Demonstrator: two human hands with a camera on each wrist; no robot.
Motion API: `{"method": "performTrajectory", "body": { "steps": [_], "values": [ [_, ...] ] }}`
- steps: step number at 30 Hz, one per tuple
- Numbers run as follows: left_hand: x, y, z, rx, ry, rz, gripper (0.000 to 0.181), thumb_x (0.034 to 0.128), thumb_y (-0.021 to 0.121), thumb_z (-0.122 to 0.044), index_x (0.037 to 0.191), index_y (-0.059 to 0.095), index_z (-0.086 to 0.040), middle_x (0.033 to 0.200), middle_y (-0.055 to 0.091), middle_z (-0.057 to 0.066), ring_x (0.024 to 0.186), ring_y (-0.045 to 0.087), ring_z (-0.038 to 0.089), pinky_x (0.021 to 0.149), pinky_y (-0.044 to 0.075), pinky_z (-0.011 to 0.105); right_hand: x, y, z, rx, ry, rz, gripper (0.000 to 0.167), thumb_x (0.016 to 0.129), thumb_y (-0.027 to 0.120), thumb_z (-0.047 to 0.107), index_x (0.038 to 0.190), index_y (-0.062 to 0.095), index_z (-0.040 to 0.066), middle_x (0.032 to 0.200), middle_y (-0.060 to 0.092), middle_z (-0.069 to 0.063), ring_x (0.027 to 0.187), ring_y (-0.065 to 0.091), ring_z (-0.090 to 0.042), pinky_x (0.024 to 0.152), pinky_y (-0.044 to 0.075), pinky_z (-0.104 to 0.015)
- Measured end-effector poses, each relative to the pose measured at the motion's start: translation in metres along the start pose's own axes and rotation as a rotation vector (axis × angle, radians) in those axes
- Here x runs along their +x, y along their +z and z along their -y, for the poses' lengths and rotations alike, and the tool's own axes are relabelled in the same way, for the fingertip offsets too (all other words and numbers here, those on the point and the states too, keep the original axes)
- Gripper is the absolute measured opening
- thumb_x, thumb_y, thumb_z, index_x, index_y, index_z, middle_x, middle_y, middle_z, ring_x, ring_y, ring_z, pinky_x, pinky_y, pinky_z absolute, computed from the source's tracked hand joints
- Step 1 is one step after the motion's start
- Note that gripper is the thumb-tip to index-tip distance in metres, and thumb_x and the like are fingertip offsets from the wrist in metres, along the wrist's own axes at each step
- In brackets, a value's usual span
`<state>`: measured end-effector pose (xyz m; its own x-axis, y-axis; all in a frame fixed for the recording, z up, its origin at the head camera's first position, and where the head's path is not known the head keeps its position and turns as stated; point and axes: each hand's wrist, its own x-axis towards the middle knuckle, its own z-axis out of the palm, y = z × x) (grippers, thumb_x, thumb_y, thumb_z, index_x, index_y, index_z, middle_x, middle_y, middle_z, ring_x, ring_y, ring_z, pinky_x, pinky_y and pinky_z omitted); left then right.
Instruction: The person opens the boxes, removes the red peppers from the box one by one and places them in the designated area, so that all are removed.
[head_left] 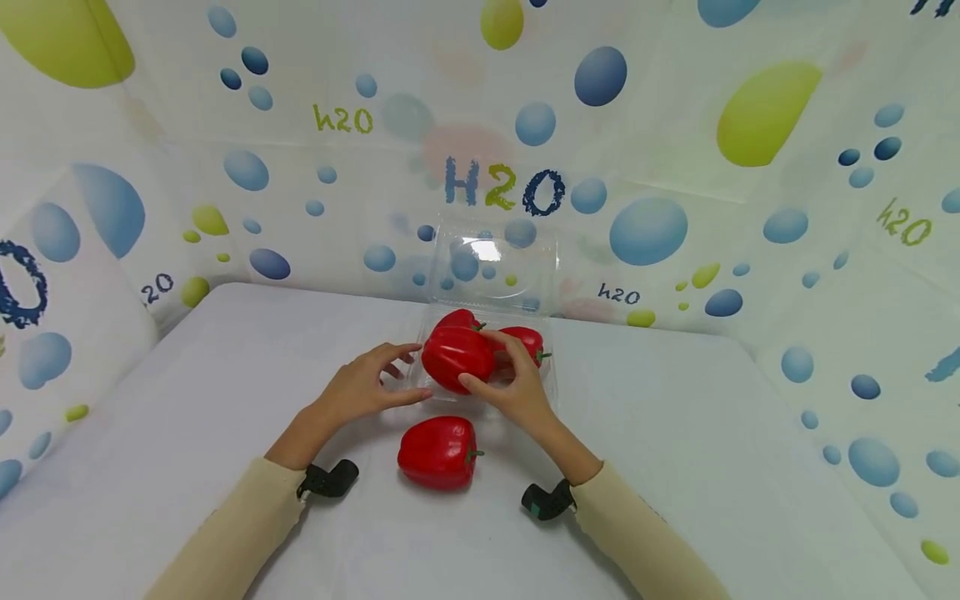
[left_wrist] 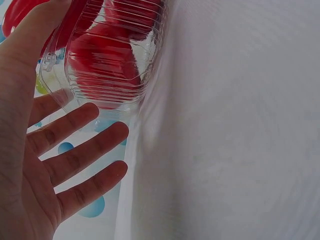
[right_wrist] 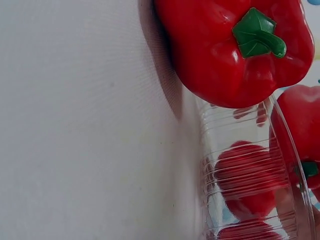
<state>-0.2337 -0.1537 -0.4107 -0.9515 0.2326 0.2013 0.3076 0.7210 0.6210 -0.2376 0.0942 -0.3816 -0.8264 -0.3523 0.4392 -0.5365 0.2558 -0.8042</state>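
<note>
Held pepper (head_left: pixel 456 360): red, at the right hand's grip, over the box (right_wrist: pixel 235 127); whether it touches the floor of the box or hangs just above, cannot tell. Back pepper (head_left: pixel 452 318) lies in the box just beyond the grip, partly covered by the held pepper. Side pepper (head_left: pixel 522 338) lies in the box to the right of the back pepper, just behind the gripping fingers, stem pointing right. Near pepper (head_left: pixel 437 454) lies on its side on the table, outside the box, on the wearer's side of the grip and apart from it. Progress, judged from how things lie: two peppers inside, a third at the box and not yet let go, the fourth outside and untouched; the lid (head_left: pixel 491 267) stands open beyond the grip, so closure is not done. Grip: right hand (head_left: pixel 519 385) pinches the held pepper from its right, thumb low on the near side, fingers higher on the far side, parted by roughly the pepper's breadth. Left hand (head_left: pixel 358 385) grasps nothing: fingers spread, beside the box on the opposite side from the grip, thumb along the near edge; contact of thumb with box or pepper cannot be told. Further out: white table (head_left: pixel 645 467) under all, patterned backdrop (head_left: pixel 337 217) behind the lid.
</note>
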Motion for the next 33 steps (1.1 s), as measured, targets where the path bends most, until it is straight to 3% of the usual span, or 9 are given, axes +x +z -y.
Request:
{"method": "performTrajectory", "body": {
  "steps": [6, 13, 15, 22, 33],
  "values": [
    [0.0, 0.001, 0.001, -0.007, -0.003, 0.012, 0.081, 0.075, 0.08, -0.044, 0.144, 0.047, -0.017, 0.126, 0.059, 0.011, 0.106, 0.06, 0.027, 0.076, 0.058, 0.039, -0.007, -0.005, 0.021, 0.003, -0.002, -0.006, 0.063, 0.08, 0.072, 0.001, 0.136, 0.044, -0.008, 0.132, 0.049, -0.026, 0.112, 0.054, -0.044, 0.09, 0.051, -0.056],
    [-0.001, 0.0, 0.001, -0.009, -0.006, 0.01, 0.081, 0.0753, 0.079, -0.045, 0.144, 0.047, -0.017, 0.125, 0.059, 0.011, 0.106, 0.06, 0.027, 0.075, 0.058, 0.038, -0.009, -0.006, 0.021, 0.004, -0.003, -0.022, 0.062, 0.081, 0.072, 0.003, 0.136, 0.045, -0.007, 0.132, 0.05, -0.025, 0.112, 0.054, -0.042, 0.09, 0.052, -0.054],
    [-0.001, 0.0, 0.0, -0.009, -0.009, 0.008, 0.081, 0.0754, 0.079, -0.045, 0.144, 0.046, -0.017, 0.125, 0.059, 0.01, 0.107, 0.06, 0.027, 0.075, 0.058, 0.038, -0.009, -0.006, 0.019, 0.003, -0.006, -0.029, 0.062, 0.08, 0.072, 0.003, 0.136, 0.045, -0.006, 0.131, 0.051, -0.024, 0.11, 0.055, -0.042, 0.089, 0.052, -0.054],
    [0.0, -0.003, -0.001, 0.014, -0.022, 0.013, 0.08, 0.0759, 0.078, -0.047, 0.144, 0.047, -0.018, 0.126, 0.059, 0.01, 0.106, 0.06, 0.027, 0.076, 0.058, 0.04, -0.007, -0.008, -0.024, -0.007, -0.052, -0.062, 0.061, 0.082, 0.076, 0.02, 0.136, 0.049, 0.014, 0.128, 0.056, -0.008, 0.108, 0.058, -0.028, 0.085, 0.055, -0.038],
    [-0.001, -0.001, -0.002, 0.007, -0.044, 0.027, 0.081, 0.0753, 0.076, -0.051, 0.144, 0.046, -0.02, 0.127, 0.058, 0.008, 0.108, 0.06, 0.026, 0.077, 0.057, 0.039, -0.019, -0.015, -0.026, 0.048, -0.103, -0.041, 0.069, 0.078, 0.074, 0.001, 0.14, 0.044, 0.003, 0.135, 0.051, -0.018, 0.111, 0.056, -0.037, 0.087, 0.055, -0.038]
  ]
}}
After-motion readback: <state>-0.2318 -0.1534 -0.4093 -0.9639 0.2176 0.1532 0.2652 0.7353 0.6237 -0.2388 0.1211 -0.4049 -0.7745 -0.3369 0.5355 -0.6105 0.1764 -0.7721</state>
